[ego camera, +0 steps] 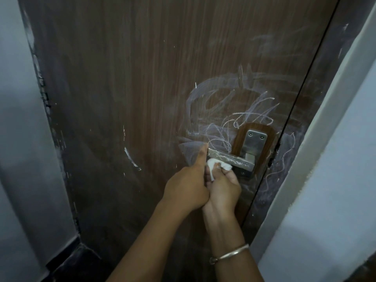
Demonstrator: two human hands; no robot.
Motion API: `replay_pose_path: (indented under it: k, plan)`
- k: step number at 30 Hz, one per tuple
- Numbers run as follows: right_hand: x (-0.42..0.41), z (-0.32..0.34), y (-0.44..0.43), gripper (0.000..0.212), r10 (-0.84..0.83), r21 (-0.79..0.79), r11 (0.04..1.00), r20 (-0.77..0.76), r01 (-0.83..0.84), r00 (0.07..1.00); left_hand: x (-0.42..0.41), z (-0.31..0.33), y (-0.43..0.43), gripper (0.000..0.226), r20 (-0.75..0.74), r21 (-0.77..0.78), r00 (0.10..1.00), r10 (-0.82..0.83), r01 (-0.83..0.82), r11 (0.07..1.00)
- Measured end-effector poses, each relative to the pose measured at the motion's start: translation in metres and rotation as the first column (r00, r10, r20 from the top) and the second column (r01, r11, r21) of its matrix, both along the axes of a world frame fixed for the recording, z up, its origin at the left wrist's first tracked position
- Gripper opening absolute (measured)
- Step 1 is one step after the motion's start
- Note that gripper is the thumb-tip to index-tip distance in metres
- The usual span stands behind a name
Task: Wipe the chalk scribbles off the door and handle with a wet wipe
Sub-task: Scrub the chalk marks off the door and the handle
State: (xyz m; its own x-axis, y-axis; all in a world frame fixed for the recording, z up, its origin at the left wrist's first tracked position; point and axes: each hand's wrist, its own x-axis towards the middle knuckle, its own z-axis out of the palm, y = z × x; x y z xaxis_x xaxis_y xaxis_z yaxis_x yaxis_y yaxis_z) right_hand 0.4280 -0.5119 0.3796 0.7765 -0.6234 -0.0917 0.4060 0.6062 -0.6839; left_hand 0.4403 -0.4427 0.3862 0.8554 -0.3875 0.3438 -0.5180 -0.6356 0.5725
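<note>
A dark brown wooden door (126,82) fills the view. White chalk scribbles (225,119) loop above and left of the metal lever handle (230,158), and more chalk marks (282,157) cover the door frame to its right. Chalk streaks lie along the lever's top. My left hand (187,186) grips the free end of the lever, thumb along its tip. My right hand (223,186) presses a crumpled white wet wipe (276,165) up against the underside of the lever. A metal bangle sits on my right wrist.
The steel backplate (255,143) of the handle is screwed to a lighter wood panel. A pale wall (16,139) stands at the left and a white wall edge (329,139) at the right. A curved chalk stroke (131,157) marks the door left of the handle.
</note>
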Motion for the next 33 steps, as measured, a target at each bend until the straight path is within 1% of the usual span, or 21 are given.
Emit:
replay_pose_path:
  k: [2,4,6,9,11,12,15,17,19,22,24,28,30,33]
  plan:
    - [0.003,0.0,0.003,0.013,0.031,-0.012,0.999,-0.025,-0.031,0.999,0.001,0.0,0.002,0.09,0.024,-0.011,1.0,-0.002,0.002,1.0]
    - [0.003,-0.001,0.0,0.015,0.061,0.02,0.998,0.003,-0.061,0.998,0.001,-0.001,0.002,0.091,0.018,-0.017,1.0,-0.005,0.005,1.0]
    - [0.003,-0.002,-0.001,0.014,0.058,0.038,0.998,0.023,-0.059,0.998,0.0,-0.002,0.0,0.092,0.014,-0.018,1.0,-0.009,0.009,1.0]
    - [0.009,-0.004,0.004,0.013,0.038,-0.037,0.999,-0.023,-0.039,0.999,0.003,-0.001,0.003,0.088,0.033,-0.011,0.999,0.005,-0.005,1.0]
    - [0.012,-0.003,0.008,0.014,0.095,-0.094,0.991,-0.045,-0.099,0.994,0.006,0.0,0.007,0.086,0.028,-0.018,1.0,0.004,-0.003,1.0]
    - [0.013,-0.002,0.008,0.014,0.123,-0.099,0.987,-0.043,-0.127,0.991,0.006,0.0,0.009,0.086,0.018,-0.024,1.0,-0.008,0.008,1.0]
    - [0.011,-0.003,0.003,0.014,0.163,-0.024,0.986,0.018,-0.163,0.986,0.005,0.001,0.008,0.088,0.004,-0.041,1.0,-0.025,0.025,0.999]
    - [0.01,-0.005,0.003,0.013,0.146,0.019,0.989,0.056,-0.148,0.988,0.005,0.0,0.007,0.089,0.035,-0.03,0.999,-0.009,0.01,1.0]
    - [0.012,-0.006,0.003,0.013,0.13,-0.02,0.991,0.039,-0.13,0.991,0.005,-0.001,0.008,0.087,0.061,-0.026,0.998,0.006,-0.004,1.0]
    - [0.014,-0.006,0.001,0.013,0.184,-0.098,0.978,-0.002,-0.184,0.983,0.005,-0.002,0.008,0.085,0.066,-0.015,0.997,0.027,-0.027,1.0]
    - [0.015,-0.006,-0.003,0.013,0.219,-0.079,0.973,0.017,-0.217,0.976,0.004,-0.001,0.008,0.086,0.064,-0.009,0.997,0.04,-0.04,0.999]
    - [0.017,-0.01,-0.011,0.021,0.207,-0.015,0.978,0.102,-0.207,0.973,0.002,0.0,0.006,0.092,0.07,0.034,0.996,0.06,-0.063,0.997]
    - [0.018,-0.01,-0.009,0.02,0.234,-0.012,0.972,0.089,-0.234,0.968,0.004,-0.002,0.006,0.091,0.066,0.025,0.996,0.062,-0.063,0.998]
    - [0.02,-0.008,-0.005,0.012,0.291,-0.04,0.957,0.041,-0.289,0.956,0.004,-0.002,0.005,0.09,0.072,0.014,0.995,0.067,-0.068,0.998]
